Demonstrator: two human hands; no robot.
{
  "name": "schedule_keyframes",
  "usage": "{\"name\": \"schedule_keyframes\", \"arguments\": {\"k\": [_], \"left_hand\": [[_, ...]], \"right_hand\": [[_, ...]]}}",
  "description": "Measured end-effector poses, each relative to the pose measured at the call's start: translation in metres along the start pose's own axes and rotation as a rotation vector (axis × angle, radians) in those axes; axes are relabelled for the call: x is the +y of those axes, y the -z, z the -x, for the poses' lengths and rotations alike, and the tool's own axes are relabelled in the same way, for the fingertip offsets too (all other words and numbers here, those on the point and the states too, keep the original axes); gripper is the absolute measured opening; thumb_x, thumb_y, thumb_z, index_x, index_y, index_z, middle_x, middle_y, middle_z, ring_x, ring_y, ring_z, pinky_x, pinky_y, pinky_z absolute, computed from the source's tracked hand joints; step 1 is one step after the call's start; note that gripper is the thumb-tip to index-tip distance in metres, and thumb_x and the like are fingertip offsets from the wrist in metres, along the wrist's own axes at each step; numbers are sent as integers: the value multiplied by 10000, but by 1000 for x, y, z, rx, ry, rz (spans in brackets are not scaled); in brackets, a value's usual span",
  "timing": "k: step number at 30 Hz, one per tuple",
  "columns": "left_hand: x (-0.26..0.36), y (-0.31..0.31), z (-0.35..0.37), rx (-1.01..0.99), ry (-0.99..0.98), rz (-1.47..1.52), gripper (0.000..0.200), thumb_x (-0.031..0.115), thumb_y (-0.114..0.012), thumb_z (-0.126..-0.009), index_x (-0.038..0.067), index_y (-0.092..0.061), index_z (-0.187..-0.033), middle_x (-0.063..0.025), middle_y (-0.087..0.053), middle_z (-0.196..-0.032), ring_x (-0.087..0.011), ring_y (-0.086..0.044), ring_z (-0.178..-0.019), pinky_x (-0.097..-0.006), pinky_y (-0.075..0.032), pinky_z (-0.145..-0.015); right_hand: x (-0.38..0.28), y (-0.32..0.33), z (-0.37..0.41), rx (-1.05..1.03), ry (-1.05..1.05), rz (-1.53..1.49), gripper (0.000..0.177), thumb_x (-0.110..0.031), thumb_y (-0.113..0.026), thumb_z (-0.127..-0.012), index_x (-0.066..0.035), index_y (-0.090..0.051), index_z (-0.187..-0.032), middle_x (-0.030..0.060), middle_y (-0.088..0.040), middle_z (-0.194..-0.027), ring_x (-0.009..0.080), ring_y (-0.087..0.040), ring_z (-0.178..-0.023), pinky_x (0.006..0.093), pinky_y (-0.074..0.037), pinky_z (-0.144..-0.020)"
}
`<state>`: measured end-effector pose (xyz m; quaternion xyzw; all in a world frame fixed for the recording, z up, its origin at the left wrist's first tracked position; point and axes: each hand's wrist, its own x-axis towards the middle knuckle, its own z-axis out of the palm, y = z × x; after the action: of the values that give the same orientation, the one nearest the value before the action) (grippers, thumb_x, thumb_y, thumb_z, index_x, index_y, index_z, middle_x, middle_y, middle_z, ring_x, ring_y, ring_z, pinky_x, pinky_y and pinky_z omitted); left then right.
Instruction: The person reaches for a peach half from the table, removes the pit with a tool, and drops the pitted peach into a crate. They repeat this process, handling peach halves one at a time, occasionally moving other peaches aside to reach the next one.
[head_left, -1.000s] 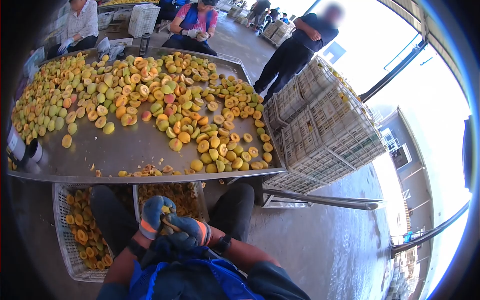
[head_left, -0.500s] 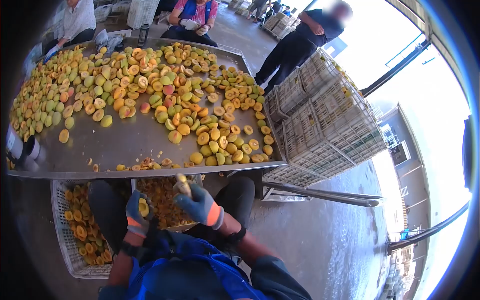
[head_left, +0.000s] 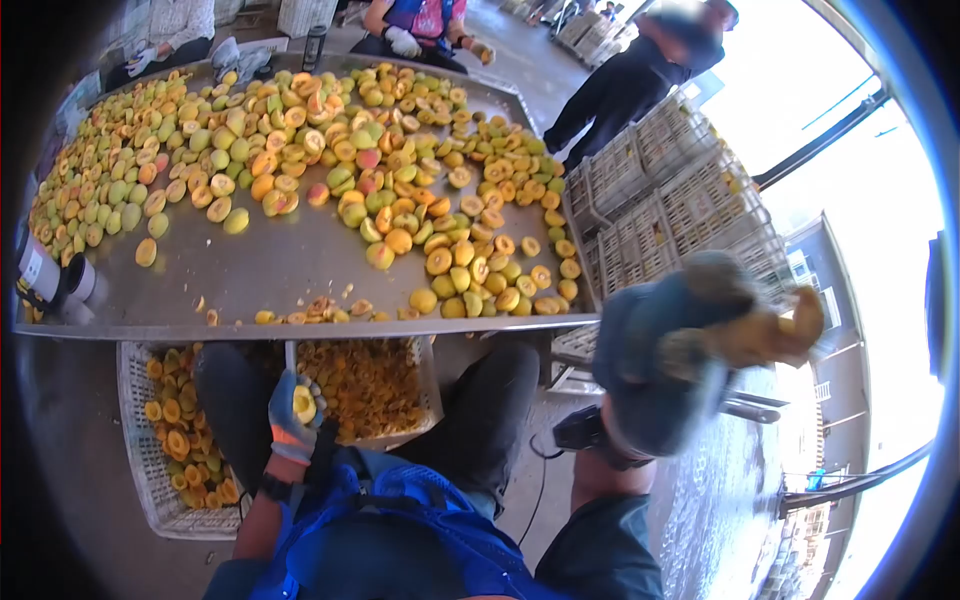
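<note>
My left hand, in a blue and orange glove, is closed around a cut yellow fruit half, pale side up, above my lap. My right hand, in a blue glove, is raised close to the camera at the right, blurred by motion. Its fingers are bent round a brownish-orange piece that I cannot make out. Past my knees, a metal table carries a broad heap of halved yellow-green fruit. Small scraps lie along its near edge.
Under the table stand a white crate of fruit halves and another crate of brownish pieces. Stacked crates flank the table's right end. A dark bottle stands at the far edge. Other people sit or stand beyond the table.
My right hand has swung up and to the right, from over my lap to near the camera. My left hand still holds its fruit half. The view has shifted slightly.
</note>
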<state>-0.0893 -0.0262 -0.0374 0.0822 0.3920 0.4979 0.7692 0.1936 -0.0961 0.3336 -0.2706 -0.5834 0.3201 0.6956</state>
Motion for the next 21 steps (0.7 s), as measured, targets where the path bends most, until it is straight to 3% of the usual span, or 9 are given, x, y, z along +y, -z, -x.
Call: {"name": "schedule_keyframes", "arguments": {"k": [2,3,6,8,9,11,14,17,21], "left_hand": [[-2,4,1,-26,-28,46,279,366,-612,-1003,89,-603,-977,-64,-631,-821,-171,-650,-690,-239,-464,-471],[-1,4,2,-48,-57,76,262,349,-622,-996,87,-606,-1006,-65,-636,-847,-171,-657,-711,-238,-478,-484],[9,-3,10,-126,-248,10,234,289,-632,-981,89,-603,-1098,-65,-647,-928,-169,-669,-758,-235,-515,-533],[26,-7,20,-143,-351,-71,266,216,-616,-959,94,-581,-1193,-63,-642,-1015,-159,-672,-815,-224,-535,-586],[39,-9,27,-131,-423,-85,275,208,-610,-956,95,-581,-1205,-64,-639,-1031,-156,-670,-834,-220,-535,-589],[61,-10,40,-107,-559,-120,294,192,-600,-951,97,-581,-1229,-65,-634,-1063,-150,-668,-874,-213,-534,-595],[95,36,35,32,-729,-145,357,181,-592,-946,93,-572,-1292,-64,-636,-1138,-146,-669,-917,-214,-537,-620],[125,113,22,184,-857,-117,361,135,-612,-947,89,-577,-1303,-71,-653,-1133,-154,-676,-906,-236,-553,-599],[147,245,16,454,-789,-197,357,160,-629,-956,74,-587,-1300,-85,-659,-1143,-197,-678,-955,-308,-572,-675]], "right_hand": [[41,2,20,92,-208,169,483,42,-573,-914,2,-457,-1381,94,-583,-1116,94,-578,-797,251,-502,-781],[61,3,28,103,-302,305,449,44,-570,-927,49,-450,-1360,42,-556,-1009,84,-552,-798,252,-494,-797],[132,19,76,-55,-336,472,498,1,-625,-934,79,-443,-1391,24,-614,-906,87,-589,-821,267,-511,-792],[165,14,105,-118,-305,696,503,-104,-677,-948,47,-467,-1380,190,-701,-946,285,-730,-849,354,-557,-772],[169,6,112,-156,-314,715,523,-129,-696,-939,39,-466,-1378,236,-684,-956,384,-726,-899,385,-559,-797],[186,-3,130,-207,-243,678,528,-145,-706,-933,23,-473,-1376,247,-693,-1003,421,-715,-957,413,-560,-817],[193,-12,140,-299,-435,644,516,-159,-694,-938,-15,-478,-1383,252,-695,-1058,459,-684,-1010,447,-559,-827],[197,-16,141,-311,-385,623,518,-169,-692,-943,-9,-473,-1384,263,-691,-1061,459,-687,-1001,446,-562,-810],[203,-20,144,-292,-412,578,510,-163,-699,-938,7,-480,-1367,258,-688,-1040,438,-699,-959,437,-558,-786]]}}
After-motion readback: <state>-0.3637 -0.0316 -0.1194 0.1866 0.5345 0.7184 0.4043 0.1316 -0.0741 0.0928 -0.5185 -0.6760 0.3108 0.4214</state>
